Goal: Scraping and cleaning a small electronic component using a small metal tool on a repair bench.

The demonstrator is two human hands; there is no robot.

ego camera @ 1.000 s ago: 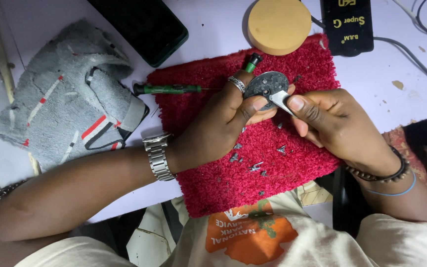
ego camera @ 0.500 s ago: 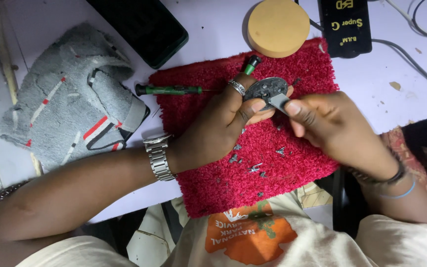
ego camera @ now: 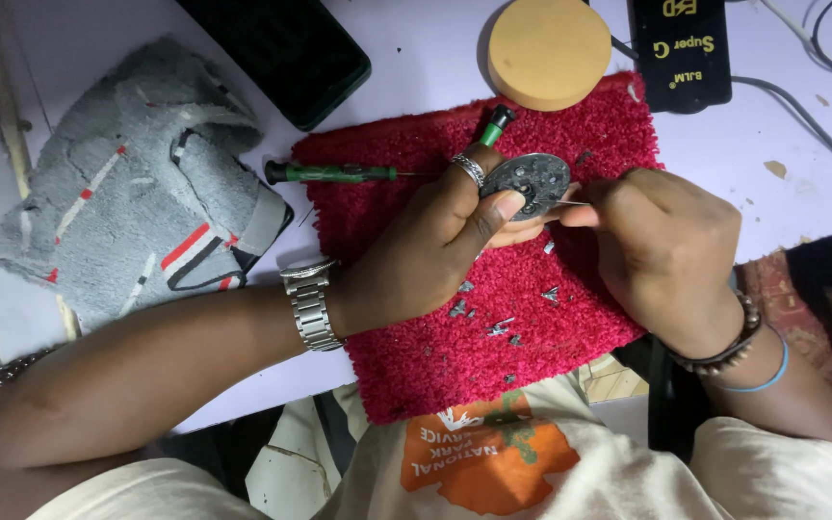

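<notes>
the left hand point(ego camera: 435, 241) pinches a round grey metal disc point(ego camera: 529, 183) between thumb and fingers, just above the red mat point(ego camera: 570, 318). the right hand point(ego camera: 666, 246) is clamped on a thin tool point(ego camera: 570, 203) whose long axis points leftward, its tip touching the disc's edge.

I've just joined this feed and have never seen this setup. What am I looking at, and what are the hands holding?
There is no machine: a person works with bare hands, filmed by a camera on their head looking down. The left hand holds a small round grey metal disc. The right hand pinches a thin metal tool against the disc's edge. Under them lies a red fuzzy mat scattered with tiny metal parts. A green screwdriver, a grey cloth and a tan round pad lie nearby.
</notes>
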